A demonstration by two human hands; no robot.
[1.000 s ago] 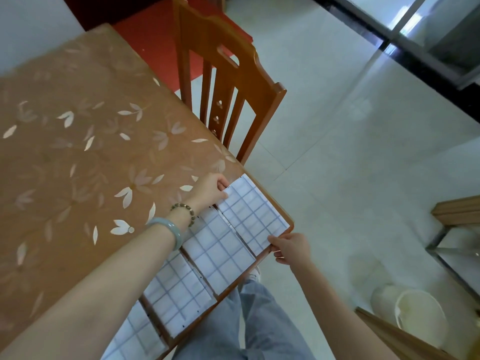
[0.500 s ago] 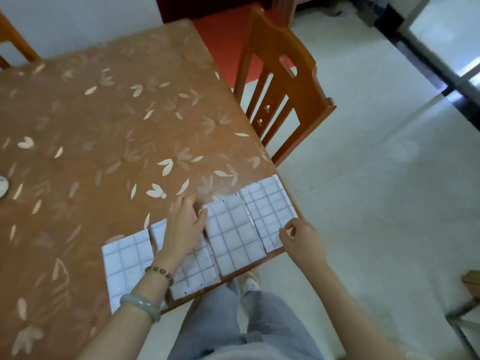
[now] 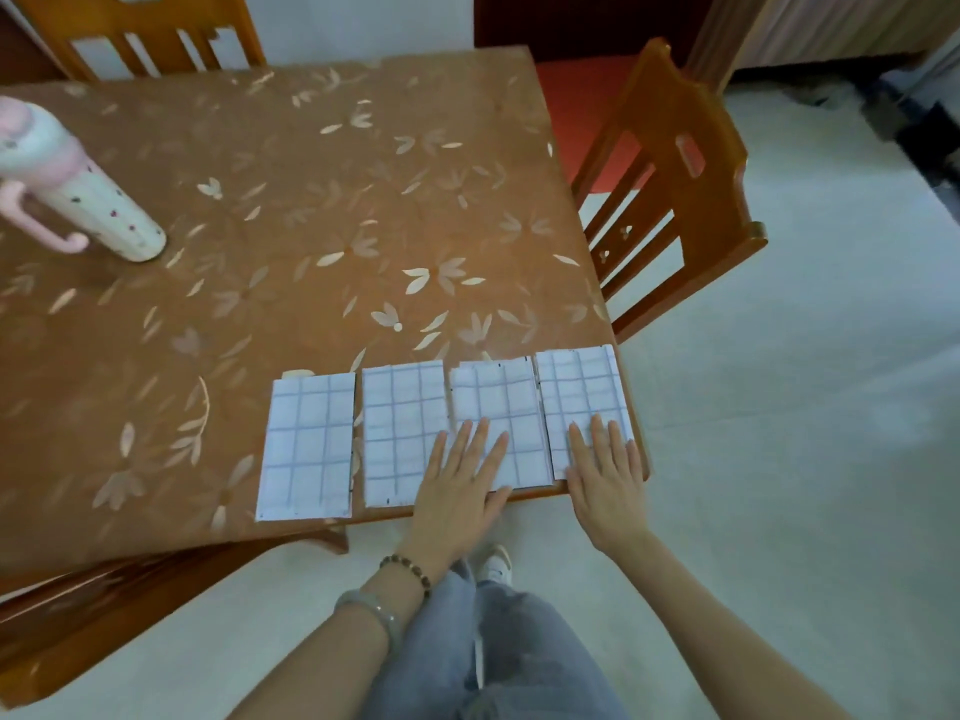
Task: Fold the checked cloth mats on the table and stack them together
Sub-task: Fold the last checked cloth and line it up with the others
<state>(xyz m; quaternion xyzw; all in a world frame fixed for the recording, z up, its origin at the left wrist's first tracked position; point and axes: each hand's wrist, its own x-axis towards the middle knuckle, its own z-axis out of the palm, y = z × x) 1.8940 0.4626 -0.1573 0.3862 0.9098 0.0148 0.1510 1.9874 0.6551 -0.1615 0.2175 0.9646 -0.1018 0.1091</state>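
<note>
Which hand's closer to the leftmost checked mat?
Left. The left hand lies flat on the third mat, with the second mat between it and the leftmost mat; the right hand lies flat on the rightmost mat, farther off.

Your brown leaf-patterned table [image 3: 311,200] carries four checked mats [image 3: 306,439] in a row: one under your right hand [image 3: 602,475], one under your left hand [image 3: 462,480], and two further left. A spotted bottle [image 3: 93,210] stands well beyond, leftward.

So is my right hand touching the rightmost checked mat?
Touching. The head view shows the right hand lying flat, its straight fingers resting on the near end of the rightmost checked mat.
</note>
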